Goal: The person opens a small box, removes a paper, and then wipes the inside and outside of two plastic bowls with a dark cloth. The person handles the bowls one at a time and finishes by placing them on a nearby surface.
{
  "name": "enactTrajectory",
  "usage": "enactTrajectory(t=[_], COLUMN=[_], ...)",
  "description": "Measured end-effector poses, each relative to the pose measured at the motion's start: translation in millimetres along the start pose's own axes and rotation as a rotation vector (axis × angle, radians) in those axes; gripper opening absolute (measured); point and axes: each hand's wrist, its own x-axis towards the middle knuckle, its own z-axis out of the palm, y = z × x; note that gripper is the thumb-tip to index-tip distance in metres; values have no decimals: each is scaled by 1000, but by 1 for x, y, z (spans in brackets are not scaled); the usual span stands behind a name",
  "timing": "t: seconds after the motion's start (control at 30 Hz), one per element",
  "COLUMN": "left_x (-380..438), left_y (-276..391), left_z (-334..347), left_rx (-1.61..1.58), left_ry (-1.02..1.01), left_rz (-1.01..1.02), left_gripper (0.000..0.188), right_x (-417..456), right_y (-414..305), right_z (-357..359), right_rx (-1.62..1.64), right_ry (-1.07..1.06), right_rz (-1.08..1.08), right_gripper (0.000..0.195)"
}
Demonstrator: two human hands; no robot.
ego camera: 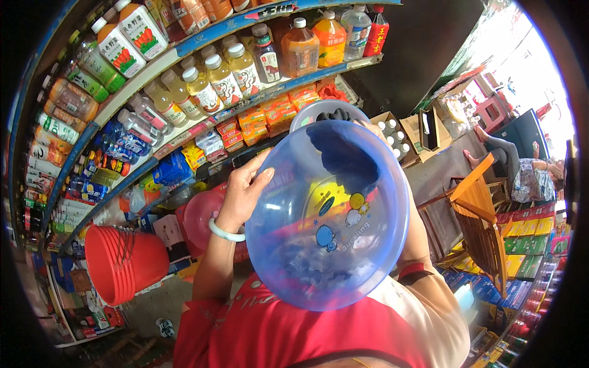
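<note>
A translucent blue plastic basin [285, 239], printed with ducklings, is tilted up before my chest. My left hand [246, 186] grips its left rim, thumb on the near side; a pale bangle [226, 232] circles that wrist. My right forearm runs behind the basin, and only a bit of my right hand [376, 132] shows past the upper right rim; its fingers are hidden. Dark cloth-like material [338, 115] shows above the rim, and a dark shape appears through the blue plastic below it. Behind stands a grey basin [306, 110].
Shelves of bottled drinks [225, 76] curve across the left and top. Stacked red buckets [124, 267] and a pink basin [200, 218] stand at left. To the right are a carton of bottles [391, 135], a wooden chair [481, 225] and a seated person [529, 179].
</note>
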Motion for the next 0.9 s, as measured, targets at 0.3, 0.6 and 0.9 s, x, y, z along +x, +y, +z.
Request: enactTrajectory(t=[0.3, 0.6, 0.9], left_x=[-37, -65, -85], left_y=[3, -3, 7], left_z=[-31, -33, -30], left_rx=[18, -34, 52], left_ry=[221, 305, 132], left_rz=[5, -54, -114], left_gripper=[51, 46, 37], right_x=[-78, -57, -25], right_y=[-61, -42, -17], right_z=[42, 44, -3], right_rx=[-360, -297, 78], right_ry=[-145, -8, -172], right_rz=[-453, -92, 46], right_gripper=[65, 94, 81])
